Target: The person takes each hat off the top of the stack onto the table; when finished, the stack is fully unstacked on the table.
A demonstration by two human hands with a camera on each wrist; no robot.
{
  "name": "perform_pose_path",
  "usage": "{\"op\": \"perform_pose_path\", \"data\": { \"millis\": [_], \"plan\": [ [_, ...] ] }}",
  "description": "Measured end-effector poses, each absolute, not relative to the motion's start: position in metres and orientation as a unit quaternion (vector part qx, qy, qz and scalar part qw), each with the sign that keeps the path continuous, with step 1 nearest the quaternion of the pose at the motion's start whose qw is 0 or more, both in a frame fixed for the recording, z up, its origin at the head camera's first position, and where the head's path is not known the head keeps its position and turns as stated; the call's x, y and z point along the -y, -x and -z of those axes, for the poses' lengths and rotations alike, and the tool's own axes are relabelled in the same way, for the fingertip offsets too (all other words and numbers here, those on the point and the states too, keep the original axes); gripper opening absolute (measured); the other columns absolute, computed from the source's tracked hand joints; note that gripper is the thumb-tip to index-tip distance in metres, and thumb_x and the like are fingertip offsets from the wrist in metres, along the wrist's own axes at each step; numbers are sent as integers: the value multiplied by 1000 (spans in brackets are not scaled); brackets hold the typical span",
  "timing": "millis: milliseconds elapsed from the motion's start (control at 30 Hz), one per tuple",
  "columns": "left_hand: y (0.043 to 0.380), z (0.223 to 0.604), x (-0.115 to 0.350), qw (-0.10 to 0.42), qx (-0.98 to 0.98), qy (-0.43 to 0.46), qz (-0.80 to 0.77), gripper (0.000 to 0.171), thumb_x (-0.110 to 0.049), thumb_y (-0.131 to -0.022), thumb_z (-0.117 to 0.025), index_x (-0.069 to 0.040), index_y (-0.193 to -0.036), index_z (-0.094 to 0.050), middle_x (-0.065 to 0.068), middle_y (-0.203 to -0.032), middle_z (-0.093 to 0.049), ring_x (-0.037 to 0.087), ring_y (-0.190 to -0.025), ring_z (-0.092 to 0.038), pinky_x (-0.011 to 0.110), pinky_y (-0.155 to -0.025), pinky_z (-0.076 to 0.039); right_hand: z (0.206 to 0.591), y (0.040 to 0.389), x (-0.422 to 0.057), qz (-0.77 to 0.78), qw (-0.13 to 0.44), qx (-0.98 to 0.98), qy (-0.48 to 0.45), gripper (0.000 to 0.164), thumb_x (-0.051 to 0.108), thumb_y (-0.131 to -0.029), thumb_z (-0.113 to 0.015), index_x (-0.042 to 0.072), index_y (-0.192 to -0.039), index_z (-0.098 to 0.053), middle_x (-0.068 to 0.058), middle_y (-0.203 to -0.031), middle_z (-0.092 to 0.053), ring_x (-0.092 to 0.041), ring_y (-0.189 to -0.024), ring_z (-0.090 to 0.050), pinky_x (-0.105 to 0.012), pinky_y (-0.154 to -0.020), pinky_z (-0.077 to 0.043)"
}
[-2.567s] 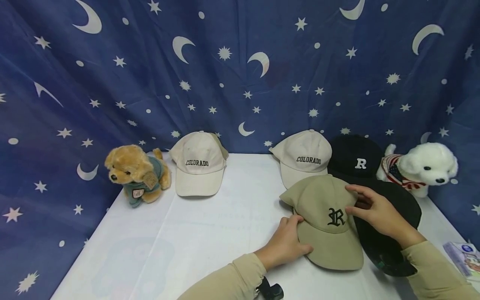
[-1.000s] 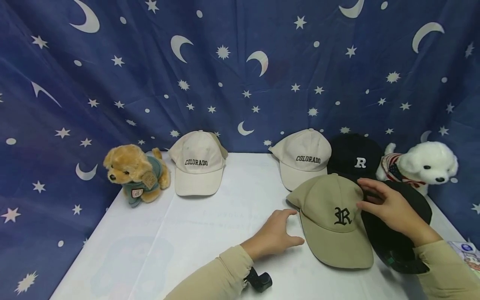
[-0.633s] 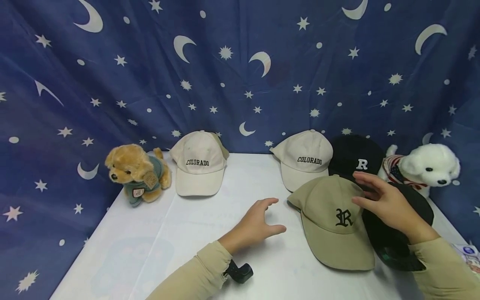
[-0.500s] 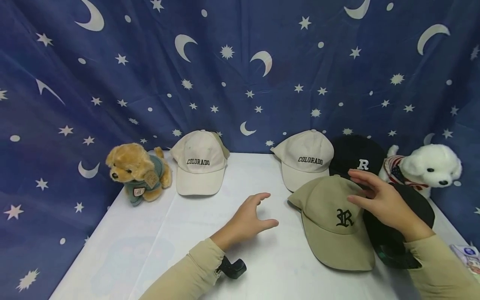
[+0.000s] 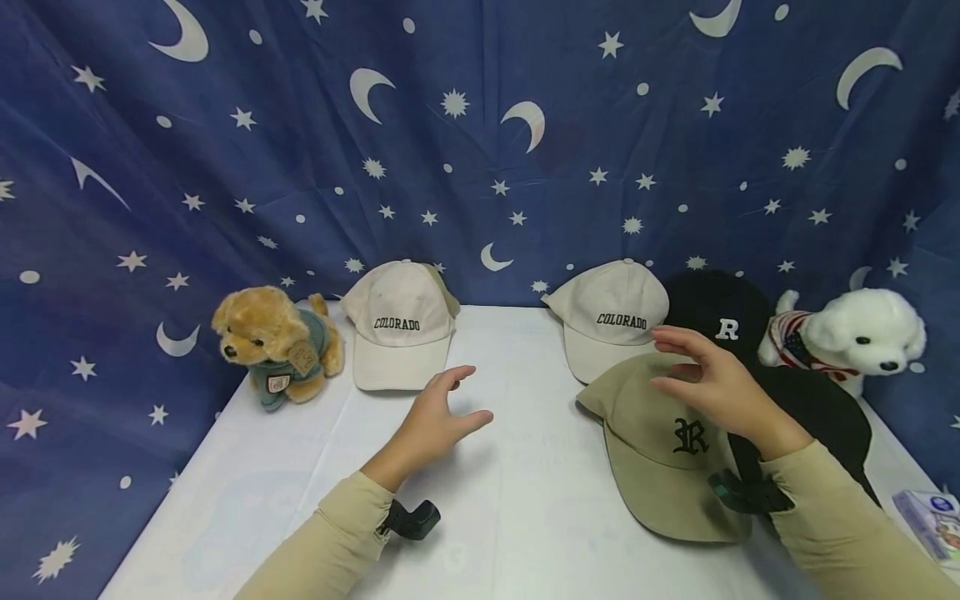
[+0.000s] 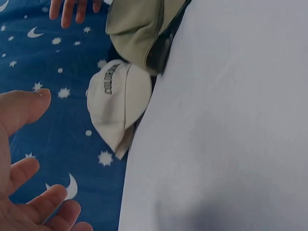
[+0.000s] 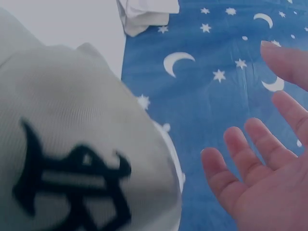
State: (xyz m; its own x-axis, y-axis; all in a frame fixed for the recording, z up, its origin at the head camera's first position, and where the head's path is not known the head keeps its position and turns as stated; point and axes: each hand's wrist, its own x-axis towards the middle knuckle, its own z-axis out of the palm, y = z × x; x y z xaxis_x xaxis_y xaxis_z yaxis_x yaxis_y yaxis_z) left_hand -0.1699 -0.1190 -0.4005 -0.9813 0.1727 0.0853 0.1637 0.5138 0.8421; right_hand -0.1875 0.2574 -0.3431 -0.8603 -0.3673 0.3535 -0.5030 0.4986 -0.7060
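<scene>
My left hand hovers over the white table in front of the left cream cap, thumb and fingers spread around nothing. Its fingers show relaxed in the left wrist view. An olive-green cap with a dark letter R lies on the table at the right, brim toward me. Over the crown of this cap is my right hand, holding nothing; in the right wrist view its fingers are apart from the cap's crown. Behind the olive cap stands a second cream COLORADO cap.
A black cap with a white R and another black cap sit at the right. A white plush dog stands beside them, a brown plush dog at far left. A purple packet lies near the right edge.
Both hands have let go of the olive cap, which was shifted slightly right. My left hand has moved left across the table; my right hand has drifted left above the cap.
</scene>
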Motion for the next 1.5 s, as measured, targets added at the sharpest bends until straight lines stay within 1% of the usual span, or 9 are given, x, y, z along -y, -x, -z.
{"op": "perform_pose_path", "data": {
  "millis": [133,367,467,600,700,900,1133,1367,1500],
  "plan": [
    [172,402,135,-2,-871,-66,-488,68,-25,-85,-80,-8,-144,-51,14,-144,-49,32,-133,-43,51,-107,-38,342,195,-243,-432,64,861,-261,59,-1,-88,-74,-1,-142,-49,-17,-136,-53,1,-116,-50,-10,-90,-44],
    [178,404,160,-12,-873,-30,-487,68,-23,-87,-78,-6,-145,-48,19,-144,-46,34,-134,-42,51,-108,-37,340,209,-217,-447,29,853,-266,58,4,-89,-74,0,-142,-50,-18,-140,-52,-31,-123,-51,-18,-93,-46],
    [179,405,169,-15,-875,-19,-484,68,-23,-87,-78,-5,-146,-47,20,-145,-45,35,-134,-41,52,-109,-36,341,214,-207,-456,15,847,-271,58,3,-89,-74,-3,-141,-50,-18,-141,-51,-37,-126,-50,-31,-97,-48],
    [182,407,180,-19,-878,-7,-477,68,-23,-88,-77,-5,-146,-46,22,-145,-45,37,-135,-41,54,-109,-35,342,222,-192,-464,-7,843,-273,59,5,-89,-75,-3,-142,-50,-19,-142,-50,-38,-128,-48,-50,-100,-46],
    [184,410,188,-18,-883,6,-469,68,-24,-89,-77,-5,-147,-46,23,-146,-44,38,-136,-40,54,-109,-35,343,228,-180,-469,-27,841,-269,61,7,-89,-76,-1,-142,-49,-18,-143,-49,-37,-129,-47,-55,-103,-42],
    [190,415,204,-14,-891,32,-452,69,-28,-91,-74,-6,-148,-43,24,-147,-41,39,-138,-37,54,-110,-34,347,241,-155,-479,-50,834,-270,62,8,-88,-76,2,-143,-50,-15,-146,-49,-35,-131,-47,-52,-105,-41],
    [199,421,226,-17,-896,46,-441,71,-29,-93,-72,-2,-150,-39,27,-151,-36,42,-140,-34,54,-112,-30,355,258,-124,-490,-45,828,-269,60,7,-86,-77,2,-141,-54,-14,-144,-51,-35,-129,-50,-49,-101,-46],
    [206,430,239,-9,-898,69,-433,74,-32,-93,-71,0,-150,-37,29,-152,-35,44,-140,-33,55,-113,-30,355,273,-97,-491,-70,833,-247,61,11,-86,-78,9,-142,-54,-8,-146,-49,-31,-130,-50,-46,-97,-49],
    [206,432,242,-1,-896,85,-436,77,-33,-93,-71,1,-151,-35,30,-152,-34,45,-137,-37,55,-110,-34,354,280,-85,-481,-86,842,-227,62,16,-87,-78,14,-143,-54,-3,-147,-49,-27,-131,-49,-46,-97,-49]
  ]
}}
